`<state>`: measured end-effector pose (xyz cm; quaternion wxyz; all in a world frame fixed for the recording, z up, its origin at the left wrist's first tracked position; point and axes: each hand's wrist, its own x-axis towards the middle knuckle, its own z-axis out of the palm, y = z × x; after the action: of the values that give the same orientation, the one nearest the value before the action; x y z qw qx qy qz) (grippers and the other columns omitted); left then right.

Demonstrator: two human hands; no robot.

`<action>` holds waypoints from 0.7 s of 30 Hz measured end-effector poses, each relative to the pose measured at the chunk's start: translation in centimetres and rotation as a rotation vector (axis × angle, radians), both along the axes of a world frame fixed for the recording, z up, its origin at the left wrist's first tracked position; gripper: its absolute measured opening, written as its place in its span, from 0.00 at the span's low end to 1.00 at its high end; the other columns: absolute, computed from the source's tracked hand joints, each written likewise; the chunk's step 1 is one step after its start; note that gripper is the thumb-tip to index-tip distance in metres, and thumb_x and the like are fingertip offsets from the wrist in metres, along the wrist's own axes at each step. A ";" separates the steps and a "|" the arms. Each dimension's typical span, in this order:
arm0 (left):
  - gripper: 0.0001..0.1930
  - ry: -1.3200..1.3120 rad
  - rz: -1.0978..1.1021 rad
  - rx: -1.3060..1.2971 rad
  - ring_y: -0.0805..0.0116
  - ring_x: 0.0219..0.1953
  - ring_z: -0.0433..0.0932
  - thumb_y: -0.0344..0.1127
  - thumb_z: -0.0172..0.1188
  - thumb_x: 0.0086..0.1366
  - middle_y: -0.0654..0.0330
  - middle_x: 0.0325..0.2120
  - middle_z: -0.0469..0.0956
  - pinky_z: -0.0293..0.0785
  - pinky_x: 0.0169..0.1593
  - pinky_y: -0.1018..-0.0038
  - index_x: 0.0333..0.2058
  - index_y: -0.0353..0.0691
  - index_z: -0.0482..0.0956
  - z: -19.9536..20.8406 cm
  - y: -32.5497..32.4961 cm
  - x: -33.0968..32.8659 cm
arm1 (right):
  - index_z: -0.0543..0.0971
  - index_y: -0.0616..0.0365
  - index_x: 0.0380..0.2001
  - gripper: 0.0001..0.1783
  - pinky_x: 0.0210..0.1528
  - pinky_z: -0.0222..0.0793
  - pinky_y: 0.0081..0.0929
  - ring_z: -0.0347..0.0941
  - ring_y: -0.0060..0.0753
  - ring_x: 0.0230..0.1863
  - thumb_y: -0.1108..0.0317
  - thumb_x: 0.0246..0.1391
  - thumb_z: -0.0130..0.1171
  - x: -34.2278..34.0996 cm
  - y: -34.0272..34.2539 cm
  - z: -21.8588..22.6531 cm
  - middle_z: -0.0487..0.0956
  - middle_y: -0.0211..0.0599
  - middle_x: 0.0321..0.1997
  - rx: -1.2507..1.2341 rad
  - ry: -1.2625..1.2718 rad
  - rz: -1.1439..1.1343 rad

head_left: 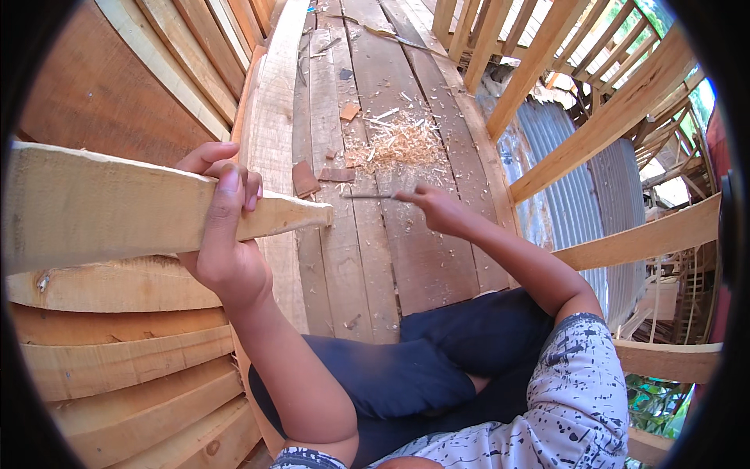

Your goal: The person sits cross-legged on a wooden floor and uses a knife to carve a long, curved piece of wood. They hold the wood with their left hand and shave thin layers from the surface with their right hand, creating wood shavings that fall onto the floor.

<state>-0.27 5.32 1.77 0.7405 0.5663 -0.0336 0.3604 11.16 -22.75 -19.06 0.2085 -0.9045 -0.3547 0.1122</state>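
Note:
My left hand (pixel 226 211) is wrapped round a pale wooden board (pixel 101 199) near its narrowed end. The board comes in from the left edge and tapers to a blunt tip beyond my fingers. To the right, my right hand (pixel 426 205) is closed on a knife (pixel 369 195), its thin dark blade pointing left toward the board's tip. A gap shows between blade and tip. The handle is mostly hidden in my fingers, and the hand is slightly blurred.
Shavings (pixel 402 144) and small brown wood scraps (pixel 305 180) lie on the plank floor (pixel 375 266). Slatted wood walls (pixel 133 336) stand at left. A wooden railing (pixel 562 148) runs along the right, with corrugated metal sheets (pixel 574 180) beyond it. My bent legs (pixel 391 375) are close below.

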 end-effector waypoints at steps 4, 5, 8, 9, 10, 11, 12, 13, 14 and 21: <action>0.11 0.005 0.008 -0.013 0.77 0.28 0.60 0.26 0.54 0.64 0.66 0.24 0.63 0.62 0.38 0.76 0.44 0.31 0.74 0.0 -0.2 0.2 | 0.69 0.47 0.65 0.39 0.45 0.71 0.41 0.74 0.53 0.43 0.86 0.49 0.50 -0.8 0.2 -3.5 0.72 0.53 0.40 -0.013 -0.041 0.028; 0.11 0.005 0.005 -0.014 0.77 0.28 0.60 0.26 0.54 0.64 0.66 0.25 0.63 0.62 0.38 0.76 0.44 0.31 0.74 0.0 -0.1 0.1 | 0.69 0.47 0.66 0.39 0.45 0.71 0.41 0.74 0.53 0.44 0.85 0.49 0.51 -0.8 0.2 -3.7 0.72 0.54 0.40 -0.024 -0.062 -0.053; 0.10 -0.044 0.024 -0.002 0.75 0.26 0.65 0.27 0.55 0.64 0.63 0.24 0.70 0.63 0.34 0.78 0.42 0.29 0.76 -0.2 0.2 0.2 | 0.68 0.49 0.66 0.40 0.43 0.70 0.44 0.73 0.53 0.40 0.86 0.47 0.50 0.3 -0.9 -1.6 0.72 0.53 0.37 -0.082 -0.101 -0.204; 0.10 -0.040 0.032 0.014 0.75 0.26 0.65 0.27 0.55 0.64 0.63 0.24 0.70 0.63 0.34 0.78 0.42 0.29 0.76 -0.2 0.3 0.1 | 0.68 0.49 0.66 0.39 0.42 0.70 0.44 0.73 0.53 0.39 0.86 0.47 0.50 0.5 -1.1 -1.1 0.72 0.52 0.37 -0.112 -0.141 -0.205; 0.10 -0.034 0.034 0.029 0.75 0.26 0.65 0.27 0.55 0.64 0.63 0.24 0.70 0.63 0.34 0.78 0.42 0.29 0.76 -0.2 0.2 0.1 | 0.69 0.49 0.65 0.39 0.41 0.69 0.43 0.72 0.51 0.37 0.86 0.47 0.49 0.2 -1.0 -1.2 0.72 0.50 0.35 -0.069 -0.190 -0.158; 0.10 -0.028 0.038 0.044 0.76 0.26 0.65 0.27 0.55 0.64 0.63 0.24 0.70 0.63 0.34 0.78 0.42 0.29 0.76 -0.2 0.1 0.1 | 0.69 0.48 0.65 0.39 0.41 0.69 0.43 0.72 0.51 0.38 0.86 0.47 0.49 0.0 -0.6 -1.2 0.72 0.49 0.35 -0.032 -0.171 -0.069; 0.10 -0.028 0.046 0.047 0.76 0.26 0.65 0.27 0.55 0.64 0.63 0.24 0.70 0.63 0.34 0.78 0.42 0.29 0.76 -0.1 0.1 0.2 | 0.69 0.47 0.65 0.39 0.42 0.70 0.43 0.72 0.50 0.38 0.86 0.47 0.49 -0.2 -0.1 -1.3 0.71 0.48 0.35 0.004 -0.152 0.020; 0.10 -0.026 0.049 0.051 0.76 0.26 0.65 0.27 0.55 0.64 0.63 0.24 0.70 0.63 0.34 0.78 0.42 0.29 0.76 -0.1 0.0 0.2 | 0.69 0.46 0.65 0.40 0.42 0.70 0.43 0.73 0.50 0.39 0.87 0.47 0.49 -0.5 0.4 -1.4 0.71 0.48 0.35 0.041 -0.131 0.104; 0.10 -0.024 0.053 0.054 0.76 0.26 0.65 0.27 0.55 0.64 0.63 0.24 0.70 0.63 0.34 0.78 0.42 0.28 0.76 -0.1 -0.1 0.3 | 0.69 0.44 0.66 0.40 0.44 0.70 0.42 0.73 0.49 0.41 0.86 0.48 0.49 -0.7 0.8 -1.2 0.72 0.48 0.37 -0.078 -0.057 0.176; 0.10 0.001 -0.001 0.037 0.75 0.28 0.60 0.26 0.54 0.64 0.65 0.24 0.63 0.62 0.38 0.75 0.44 0.32 0.74 -0.2 -0.3 0.1 | 0.70 0.42 0.65 0.42 0.44 0.71 0.40 0.73 0.48 0.42 0.87 0.46 0.50 2.9 -4.0 -1.6 0.73 0.49 0.40 -0.165 -0.191 -0.178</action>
<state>-0.13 5.03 1.56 0.7303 0.5798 -0.0403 0.3591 14.08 -26.71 -20.69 0.1080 -0.9530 -0.2809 0.0355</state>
